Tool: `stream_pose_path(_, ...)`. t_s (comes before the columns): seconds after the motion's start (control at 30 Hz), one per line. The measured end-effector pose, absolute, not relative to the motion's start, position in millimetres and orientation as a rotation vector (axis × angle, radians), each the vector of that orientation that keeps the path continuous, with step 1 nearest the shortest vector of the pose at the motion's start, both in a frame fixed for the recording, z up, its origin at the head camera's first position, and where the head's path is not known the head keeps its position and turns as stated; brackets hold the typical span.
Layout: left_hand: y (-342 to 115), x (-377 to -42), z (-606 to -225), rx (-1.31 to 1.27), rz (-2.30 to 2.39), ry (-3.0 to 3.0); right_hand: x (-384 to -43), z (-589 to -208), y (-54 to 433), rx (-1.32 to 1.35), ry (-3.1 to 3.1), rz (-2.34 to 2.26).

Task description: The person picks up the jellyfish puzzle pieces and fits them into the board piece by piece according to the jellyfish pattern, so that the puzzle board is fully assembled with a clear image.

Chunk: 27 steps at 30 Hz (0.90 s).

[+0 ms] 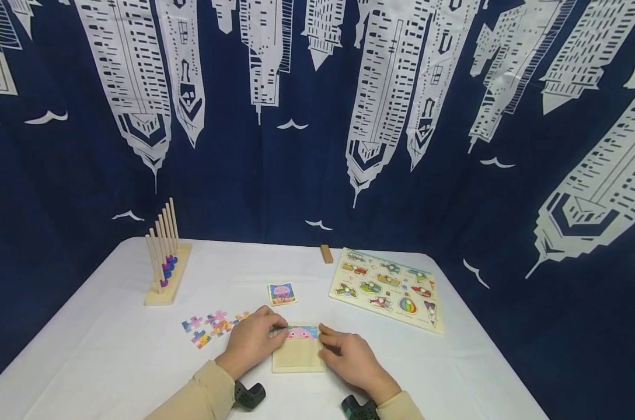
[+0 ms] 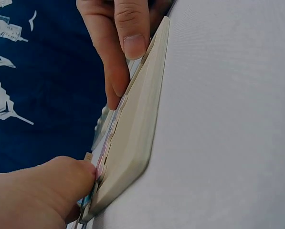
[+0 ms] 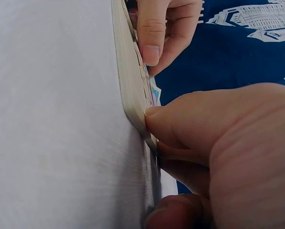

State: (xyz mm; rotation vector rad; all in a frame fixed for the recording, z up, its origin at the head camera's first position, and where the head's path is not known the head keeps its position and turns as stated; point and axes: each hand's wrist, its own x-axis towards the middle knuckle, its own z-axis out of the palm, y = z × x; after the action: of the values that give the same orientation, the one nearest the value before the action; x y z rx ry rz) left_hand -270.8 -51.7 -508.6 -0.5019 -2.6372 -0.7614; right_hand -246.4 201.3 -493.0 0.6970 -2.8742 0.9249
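Note:
A small wooden puzzle board (image 1: 298, 356) lies on the white table between the two hands. Along its far side runs a row of puzzle pieces (image 1: 303, 332) with a pink face on blue; below that row, bare wood shows. The left hand (image 1: 256, 337) pinches the far left corner, its thumb (image 2: 78, 174) over the end of the row and partly hiding it. At the right edge, the right hand (image 1: 353, 357) grips the board, with its thumb (image 3: 173, 121) at the rim and the other fingers around the side.
Loose puzzle pieces (image 1: 217, 324) lie left of the left hand. Beyond the board is a small picture card (image 1: 282, 294). A pegboard with upright rods and beads (image 1: 170, 274) stands back left. A large knob puzzle (image 1: 388, 289) and a wooden block (image 1: 326, 254) lie back right.

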Motion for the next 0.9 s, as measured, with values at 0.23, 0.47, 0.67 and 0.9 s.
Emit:
stream_pose_path(0.23,-53.1,-267.7,-505.3,-0.555,-0.682,-2.611,-245.7,-491.8,200.2,0.696,-2.880,0.926)
stream_pose_path(0.47,-53.6,-268.1,-504.2,-0.594,-0.556,-2.624,-245.9,-491.0,199.3,0.692,-2.884,0.921)
stream_pose_path(0.67,-53.0,-268.0,-504.2,-0.572,-0.520,-2.664,-246.3,-490.2,198.8,0.700,-2.887,0.922)
stream_pose_path(0.9,-52.0,-268.1,-503.5,-0.593,-0.547,-2.715,-246.1,-490.7,199.7,0.688,-2.887,0.929)
